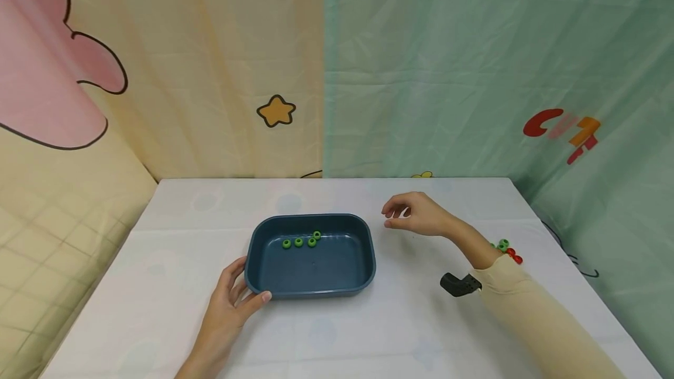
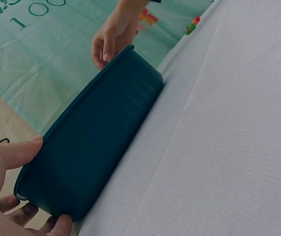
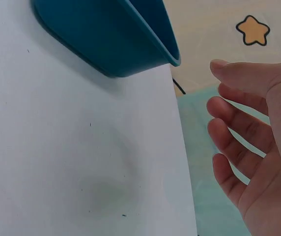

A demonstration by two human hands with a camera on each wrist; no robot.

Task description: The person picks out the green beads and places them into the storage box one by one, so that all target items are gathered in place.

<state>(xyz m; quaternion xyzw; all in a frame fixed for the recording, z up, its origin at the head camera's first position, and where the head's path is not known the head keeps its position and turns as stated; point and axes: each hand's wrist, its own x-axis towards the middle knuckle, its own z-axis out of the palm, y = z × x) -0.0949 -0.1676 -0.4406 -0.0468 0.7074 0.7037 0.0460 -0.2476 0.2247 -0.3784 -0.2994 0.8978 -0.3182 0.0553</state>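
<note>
A dark blue rectangular tray [image 1: 337, 274] sits on the table, with several small green beads [image 1: 299, 243] lying inside toward its back left. My left hand [image 1: 226, 309] grips the tray's front left corner; in the left wrist view its thumb touches the rim and its fingers lie along the outer wall. Above the table to the right of the tray is my right hand [image 1: 416, 214], apart from it. Its fingers are loosely bent, and the right wrist view shows nothing between thumb and fingers [image 3: 229, 135].
Loose green beads [image 1: 504, 244] and red beads [image 1: 518, 259] lie at the table's right side, partly hidden by my right forearm. A black device [image 1: 458, 285] is at the right wrist. The white-covered table [image 1: 337, 338] backs onto printed curtains [image 1: 421, 75].
</note>
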